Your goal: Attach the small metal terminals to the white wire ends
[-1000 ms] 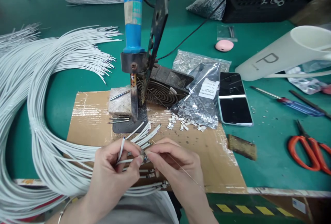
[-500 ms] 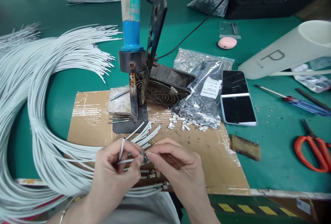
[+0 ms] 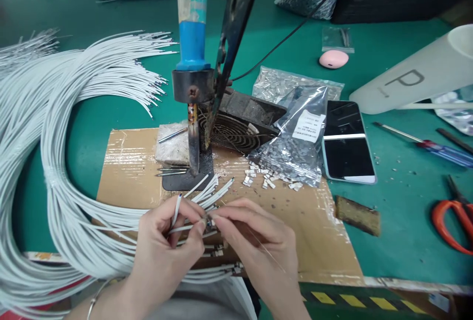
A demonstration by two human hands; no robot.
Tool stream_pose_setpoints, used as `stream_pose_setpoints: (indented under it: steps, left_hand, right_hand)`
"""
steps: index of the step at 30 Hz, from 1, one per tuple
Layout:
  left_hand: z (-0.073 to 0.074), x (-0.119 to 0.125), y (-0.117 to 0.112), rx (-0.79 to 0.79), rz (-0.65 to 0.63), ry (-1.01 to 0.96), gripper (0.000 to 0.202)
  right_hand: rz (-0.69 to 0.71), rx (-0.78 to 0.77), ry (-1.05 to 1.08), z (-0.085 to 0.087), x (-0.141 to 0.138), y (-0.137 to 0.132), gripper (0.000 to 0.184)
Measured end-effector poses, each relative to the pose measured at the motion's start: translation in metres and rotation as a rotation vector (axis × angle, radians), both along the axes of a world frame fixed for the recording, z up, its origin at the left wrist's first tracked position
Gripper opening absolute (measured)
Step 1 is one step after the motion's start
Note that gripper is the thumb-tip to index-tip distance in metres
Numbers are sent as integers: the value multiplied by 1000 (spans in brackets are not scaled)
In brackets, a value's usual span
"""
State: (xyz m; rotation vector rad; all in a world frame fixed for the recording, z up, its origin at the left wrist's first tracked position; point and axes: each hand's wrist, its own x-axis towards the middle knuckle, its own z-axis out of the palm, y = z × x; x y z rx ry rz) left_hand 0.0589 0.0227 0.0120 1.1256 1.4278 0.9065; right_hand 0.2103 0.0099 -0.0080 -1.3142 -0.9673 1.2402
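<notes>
My left hand [image 3: 166,246] pinches the end of a white wire [image 3: 182,229], with another wire end [image 3: 176,209] sticking up between its fingers. My right hand [image 3: 258,246] pinches a small metal terminal [image 3: 209,223] against that wire's tip. A thin solder wire [image 3: 264,249] runs back across my right hand. Both hands hover over a taped cardboard sheet [image 3: 125,162], just in front of several cut wire ends [image 3: 210,189]. A blue-handled soldering iron [image 3: 192,88] stands upright in its stand behind them.
A big coil of white wires [image 3: 55,127] fills the left. A small fan [image 3: 236,130], bags of metal terminals [image 3: 295,142], loose terminals [image 3: 266,179], a phone [image 3: 347,140], a brown sponge [image 3: 356,215], red scissors [image 3: 453,216], a screwdriver [image 3: 428,145] and a white tube [image 3: 414,81] lie right.
My hands stay pinched together on the wire and terminal. The view has shifted slightly, so the things on the table sit a little further right.
</notes>
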Motion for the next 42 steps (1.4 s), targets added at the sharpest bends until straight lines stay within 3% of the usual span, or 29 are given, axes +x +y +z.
stream_pose_setpoints:
  steps: [4,9,13,21,28,42]
  left_hand:
    - [0,1,4,22,36,-23,15]
    - [-3,1,11,26,93,12,14]
    - [-4,1,15,26,127,29,12]
    - [-4,4,19,68,178,86,10]
    - [8,7,29,97,164,132,11]
    - [6,7,30,144,179,133,12]
  right_hand:
    - [-39,40,-118,2,-2,-6,35]
    - [-91,25,-244,4,-3,-6,16]
    - [-17,132,-338,6,-4,3,27]
    - [-95,123,-198,6,-18,2,19]
    - [-119,113,-188,7,-19,6,19]
    - [-116,107,-179,6,-18,9,19]
